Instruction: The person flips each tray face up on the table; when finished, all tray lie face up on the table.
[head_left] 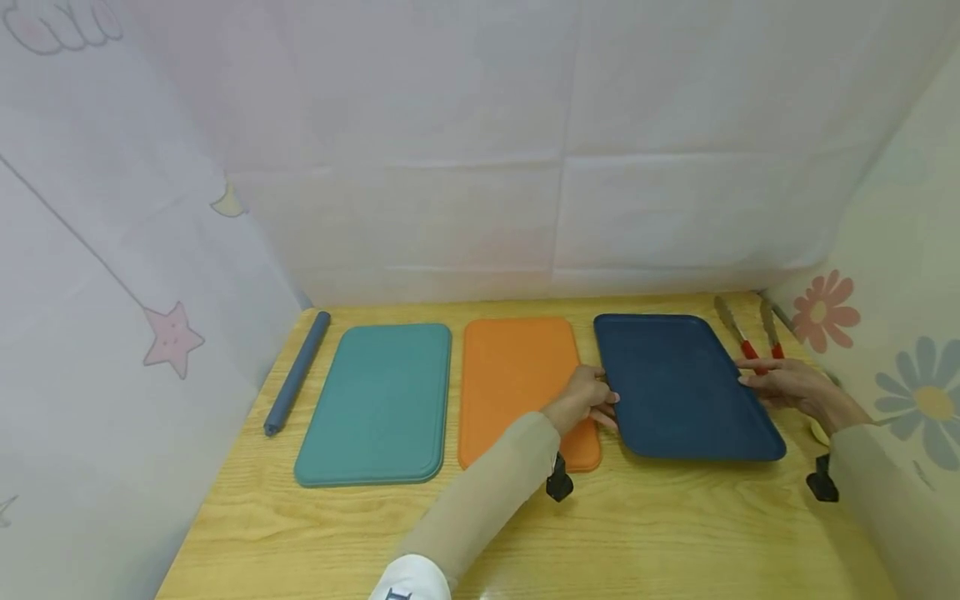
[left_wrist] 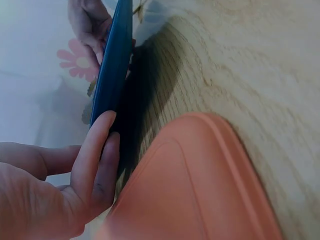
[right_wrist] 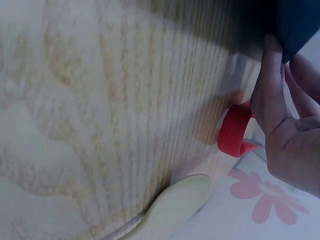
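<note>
A dark blue rectangular tray (head_left: 686, 387) is held between both hands, raised off the wooden table with a shadow under it in the left wrist view. My left hand (head_left: 587, 396) pinches its left edge, thumb above and fingers beneath. At the opposite edge my right hand (head_left: 802, 389) grips the tray, with fingers below it in the right wrist view. Just left of the tray lies an orange board (head_left: 517, 375), partly hidden by the left hand and sleeve. Red-handled tongs (head_left: 738, 333) lie beyond the right hand, partly covered by it.
A teal board (head_left: 378, 400) lies left of the orange one. Farther left is a blue-grey rolled mat or rod (head_left: 298, 373). A pale wooden spoon (right_wrist: 180, 202) lies near the right wall. Patterned cloth (head_left: 450, 167) hangs behind and on both sides of the table (head_left: 300, 533).
</note>
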